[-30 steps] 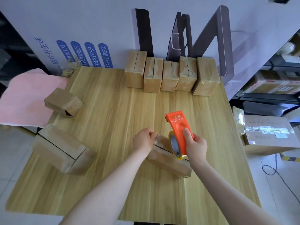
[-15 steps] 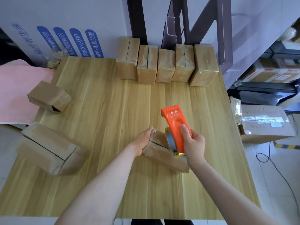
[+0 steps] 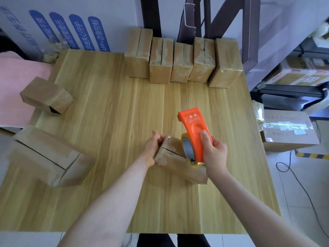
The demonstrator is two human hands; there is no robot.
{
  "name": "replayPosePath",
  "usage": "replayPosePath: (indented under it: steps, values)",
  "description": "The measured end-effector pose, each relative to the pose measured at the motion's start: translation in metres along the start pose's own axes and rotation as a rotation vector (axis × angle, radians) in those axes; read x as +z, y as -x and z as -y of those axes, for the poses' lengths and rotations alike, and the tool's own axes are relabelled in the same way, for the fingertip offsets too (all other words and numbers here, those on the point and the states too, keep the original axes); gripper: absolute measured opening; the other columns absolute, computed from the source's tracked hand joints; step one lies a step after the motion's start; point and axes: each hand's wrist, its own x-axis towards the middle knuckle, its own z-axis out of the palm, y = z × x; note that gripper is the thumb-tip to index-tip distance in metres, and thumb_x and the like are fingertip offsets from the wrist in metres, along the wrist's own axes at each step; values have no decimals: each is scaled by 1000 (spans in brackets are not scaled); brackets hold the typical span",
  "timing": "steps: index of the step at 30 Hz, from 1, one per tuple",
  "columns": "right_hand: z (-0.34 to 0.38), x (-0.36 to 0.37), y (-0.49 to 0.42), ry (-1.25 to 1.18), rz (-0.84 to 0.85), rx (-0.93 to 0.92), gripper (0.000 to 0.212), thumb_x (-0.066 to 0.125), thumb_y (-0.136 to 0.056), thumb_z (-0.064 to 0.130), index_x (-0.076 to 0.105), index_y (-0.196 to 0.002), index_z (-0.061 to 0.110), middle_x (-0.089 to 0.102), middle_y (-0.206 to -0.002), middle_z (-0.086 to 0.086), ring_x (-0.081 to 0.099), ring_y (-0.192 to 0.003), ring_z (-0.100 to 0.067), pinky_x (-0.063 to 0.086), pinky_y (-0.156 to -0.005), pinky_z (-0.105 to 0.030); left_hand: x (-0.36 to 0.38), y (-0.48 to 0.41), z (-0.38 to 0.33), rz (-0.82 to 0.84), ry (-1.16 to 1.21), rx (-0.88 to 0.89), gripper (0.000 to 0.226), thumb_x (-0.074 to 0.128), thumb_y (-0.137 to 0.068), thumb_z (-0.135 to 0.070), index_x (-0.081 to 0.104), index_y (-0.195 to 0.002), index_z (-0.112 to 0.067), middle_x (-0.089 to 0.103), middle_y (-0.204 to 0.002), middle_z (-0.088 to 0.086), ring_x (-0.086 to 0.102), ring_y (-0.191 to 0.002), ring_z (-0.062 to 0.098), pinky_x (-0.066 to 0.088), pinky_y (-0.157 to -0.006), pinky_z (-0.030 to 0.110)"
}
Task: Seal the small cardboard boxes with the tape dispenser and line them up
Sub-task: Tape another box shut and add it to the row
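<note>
Near the front middle of the worktop [image 3: 124,122] lies a small cardboard box [image 3: 178,166], set at a slant with its flap seam facing up. The left hand [image 3: 154,147] lies flat against that box's far-left end, fingers straight and pressing on the cardboard. The right hand [image 3: 214,152] grips the orange tape dispenser [image 3: 194,132], thumb on the orange body and fingers wrapped behind. The dispenser's yellow-rimmed tape roll rests on top of the box at its right part, with the toothed end pointing up and away. Well to the left of the box stands a larger carton [image 3: 46,157], its top slit showing dark. Beyond that, left and farther off than the box, a second small box [image 3: 47,95] sits at the worktop's left edge, one end gaping. Straight beyond the box, along the far edge, five taped boxes [image 3: 181,63] stand side by side in a row, touching one another. To the right of the box, off the worktop, a taped carton [image 3: 288,131] rests on the floor.
</note>
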Motion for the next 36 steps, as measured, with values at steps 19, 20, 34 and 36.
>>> replayPosePath:
  steps: [19,20,34,36]
  values:
    - [38,-22,-21,-132,-35,-29,45,66,-88,40,53,-58,9,49,-47,5,46,-43,-8,38,-44,-20,42,100,56,-681,-202,355,40,51,-97,-18,44,-133,-3,51,-131,16,48,-122,31,38,-102,38]
    - [40,-27,-24,-136,-40,-37,45,66,-89,38,52,-57,9,49,-44,7,45,-39,-6,37,-40,-18,46,106,57,-730,-337,403,51,53,-96,-21,37,-140,0,44,-140,18,41,-130,32,34,-107,40]
    - [40,-36,-46,-144,102,-30,48,66,-90,38,56,-61,1,51,-41,7,46,-34,-5,36,-33,-16,21,54,17,-657,-1526,347,101,54,-85,-57,-12,-152,-19,-17,-159,16,-14,-147,31,0,-120,45]
    - [42,-27,-46,-140,127,-25,49,65,-90,36,56,-63,-3,51,-41,6,46,-33,-6,36,-32,-17,2,44,-3,-717,-1495,305,103,55,-86,-55,-14,-151,-16,-15,-159,17,-13,-147,33,0,-120,46]
